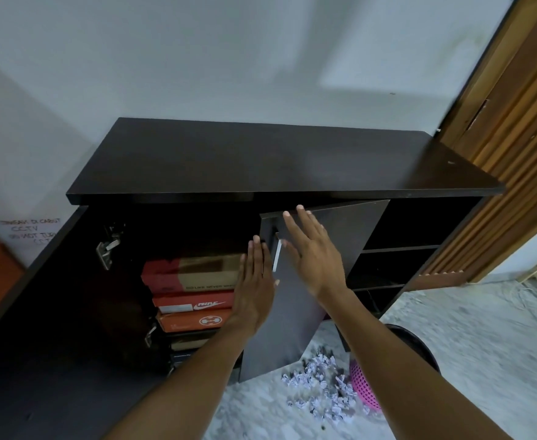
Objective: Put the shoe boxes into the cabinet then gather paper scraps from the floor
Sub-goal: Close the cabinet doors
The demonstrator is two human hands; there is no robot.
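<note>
Both hands, the left hand (pixel 254 290) and right hand (pixel 313 252), press flat and open-fingered against the cabinet door (pixel 295 312), shoe boxes (pixel 194 293) stacked at its nine o'clock.

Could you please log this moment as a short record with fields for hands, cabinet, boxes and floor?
left hand: open, flat at the door edge
right hand: open, palm on the door
cabinet door: half open
shoe boxes: stacked inside the cabinet
paper scraps: piled on the floor
pink basket: beside the scraps
</note>
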